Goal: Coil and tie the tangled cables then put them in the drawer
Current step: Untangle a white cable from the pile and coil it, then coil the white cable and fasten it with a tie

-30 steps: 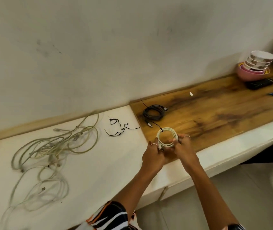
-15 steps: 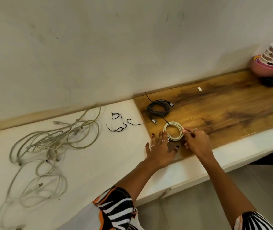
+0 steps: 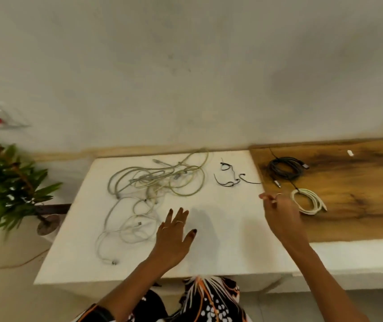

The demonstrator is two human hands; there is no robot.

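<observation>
The left hand [image 3: 174, 238] is being held flat and empty at 3 o'clock of the tangled cables [image 3: 153, 189]; the right hand [image 3: 279, 212], loosely curled and holding nothing, is being held at 9 o'clock of the white coil [image 3: 308, 202].

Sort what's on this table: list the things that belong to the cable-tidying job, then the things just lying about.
Part of the job:
- tangled pale cables
- white coiled cable
- black coiled cable
- black ties
- left hand, open
- right hand, empty

Lying about:
- potted plant
- small white bit on the wooden top
</observation>
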